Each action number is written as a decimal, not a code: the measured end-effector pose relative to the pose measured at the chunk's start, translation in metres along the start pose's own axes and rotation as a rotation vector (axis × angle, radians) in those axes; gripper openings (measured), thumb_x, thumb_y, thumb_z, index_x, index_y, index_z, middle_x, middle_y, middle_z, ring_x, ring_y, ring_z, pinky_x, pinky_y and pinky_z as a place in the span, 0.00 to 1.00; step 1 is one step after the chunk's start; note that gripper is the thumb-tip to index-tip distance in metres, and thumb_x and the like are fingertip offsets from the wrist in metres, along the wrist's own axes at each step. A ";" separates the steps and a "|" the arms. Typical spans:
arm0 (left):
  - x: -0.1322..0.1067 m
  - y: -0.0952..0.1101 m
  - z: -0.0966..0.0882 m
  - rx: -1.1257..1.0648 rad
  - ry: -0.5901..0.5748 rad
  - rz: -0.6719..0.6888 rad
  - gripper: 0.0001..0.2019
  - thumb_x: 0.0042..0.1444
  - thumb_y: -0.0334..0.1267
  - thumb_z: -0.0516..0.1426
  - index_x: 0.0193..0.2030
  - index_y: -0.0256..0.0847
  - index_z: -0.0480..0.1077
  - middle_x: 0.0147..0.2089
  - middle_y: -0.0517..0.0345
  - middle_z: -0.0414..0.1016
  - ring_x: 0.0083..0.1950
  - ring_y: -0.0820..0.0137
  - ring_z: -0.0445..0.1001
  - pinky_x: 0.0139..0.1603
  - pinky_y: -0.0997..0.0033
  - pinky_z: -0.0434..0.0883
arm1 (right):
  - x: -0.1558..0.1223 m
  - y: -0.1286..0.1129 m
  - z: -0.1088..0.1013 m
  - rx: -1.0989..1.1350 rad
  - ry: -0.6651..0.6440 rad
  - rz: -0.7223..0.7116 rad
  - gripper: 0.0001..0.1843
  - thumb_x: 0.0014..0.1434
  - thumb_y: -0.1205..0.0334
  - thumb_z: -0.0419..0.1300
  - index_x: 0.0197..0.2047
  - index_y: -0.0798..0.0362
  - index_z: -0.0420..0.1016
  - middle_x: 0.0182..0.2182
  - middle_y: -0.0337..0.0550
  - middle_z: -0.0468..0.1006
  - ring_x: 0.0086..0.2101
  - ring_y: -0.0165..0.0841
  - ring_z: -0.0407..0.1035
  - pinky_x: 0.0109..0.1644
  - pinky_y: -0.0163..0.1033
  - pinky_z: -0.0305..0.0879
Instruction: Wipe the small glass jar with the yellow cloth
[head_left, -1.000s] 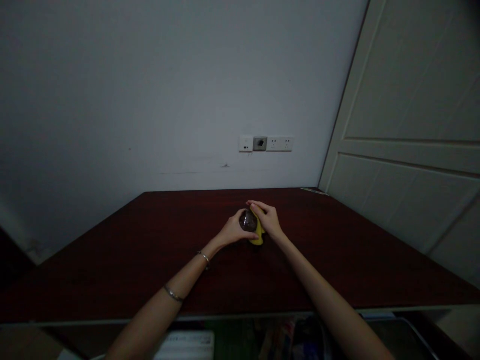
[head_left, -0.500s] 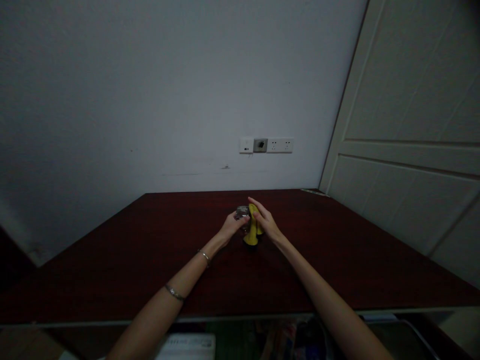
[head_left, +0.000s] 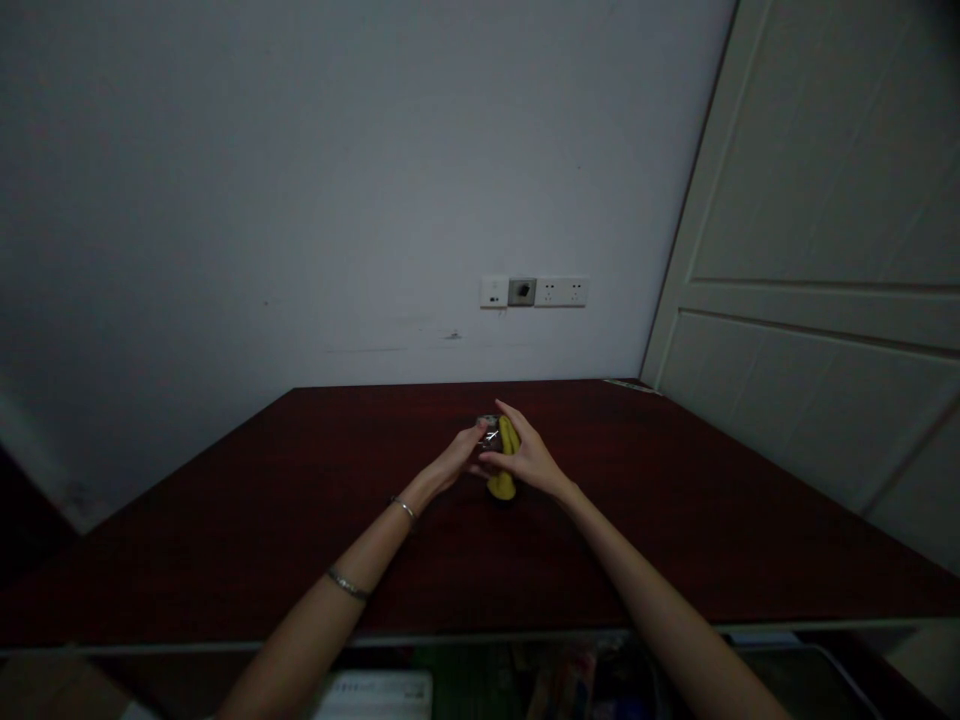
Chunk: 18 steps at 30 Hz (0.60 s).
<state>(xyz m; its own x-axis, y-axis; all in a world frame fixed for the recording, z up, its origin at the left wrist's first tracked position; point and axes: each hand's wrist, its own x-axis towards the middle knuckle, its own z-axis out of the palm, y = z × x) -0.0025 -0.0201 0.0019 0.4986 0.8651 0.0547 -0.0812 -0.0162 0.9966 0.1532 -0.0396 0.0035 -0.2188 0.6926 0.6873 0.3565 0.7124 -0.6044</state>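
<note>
The small clear glass vessel [head_left: 487, 432] is held just above the middle of the dark red-brown wooden table [head_left: 300, 520], towards its far edge. The left hand [head_left: 457, 462] has its fingers closed around it, though the light is too dim to show the grip finely. The right hand [head_left: 529, 458] presses a soft yellow cloth [head_left: 504, 482] against the vessel's side, and the cloth's tail hangs to the tabletop. It looks like a wiping step, midway. Any further turn would need a firm pinch from the left hand, since glass is slippery. Nothing stands close by. The white socket strip [head_left: 534, 291] on the grey wall and the pale panelled door [head_left: 810, 300] past the right edge are both well apart.
</note>
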 end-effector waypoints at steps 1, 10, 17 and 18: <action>0.001 0.000 -0.002 0.007 -0.016 -0.022 0.33 0.45 0.66 0.49 0.45 0.37 0.67 0.32 0.53 0.72 0.28 0.71 0.72 0.29 0.69 0.71 | 0.000 0.001 0.000 0.012 0.019 0.021 0.44 0.43 0.54 0.67 0.61 0.50 0.54 0.58 0.51 0.59 0.57 0.41 0.55 0.61 0.48 0.51; 0.007 -0.009 -0.014 0.123 -0.082 0.005 0.34 0.46 0.63 0.53 0.53 0.40 0.63 0.45 0.46 0.72 0.34 0.68 0.74 0.30 0.73 0.69 | 0.007 0.011 0.004 0.225 0.208 0.270 0.36 0.43 0.52 0.65 0.55 0.55 0.65 0.52 0.53 0.70 0.49 0.41 0.67 0.55 0.49 0.61; 0.014 -0.018 -0.016 0.094 0.089 0.237 0.58 0.33 0.47 0.67 0.66 0.44 0.35 0.62 0.36 0.54 0.49 0.60 0.69 0.42 0.65 0.70 | 0.010 0.011 0.009 0.305 0.214 0.363 0.36 0.43 0.52 0.65 0.54 0.57 0.66 0.50 0.55 0.72 0.46 0.41 0.70 0.52 0.47 0.65; 0.014 -0.018 -0.016 0.104 0.077 0.258 0.58 0.33 0.45 0.68 0.66 0.43 0.35 0.61 0.36 0.55 0.51 0.60 0.69 0.45 0.62 0.69 | 0.009 0.011 0.010 0.303 0.196 0.362 0.36 0.43 0.52 0.65 0.54 0.57 0.66 0.50 0.55 0.71 0.46 0.41 0.70 0.52 0.47 0.65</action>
<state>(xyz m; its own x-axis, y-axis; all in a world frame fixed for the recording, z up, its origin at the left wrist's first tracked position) -0.0079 0.0005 -0.0168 0.4060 0.8611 0.3060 -0.1061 -0.2882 0.9517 0.1464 -0.0244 -0.0009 0.0548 0.8877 0.4572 0.0917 0.4515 -0.8875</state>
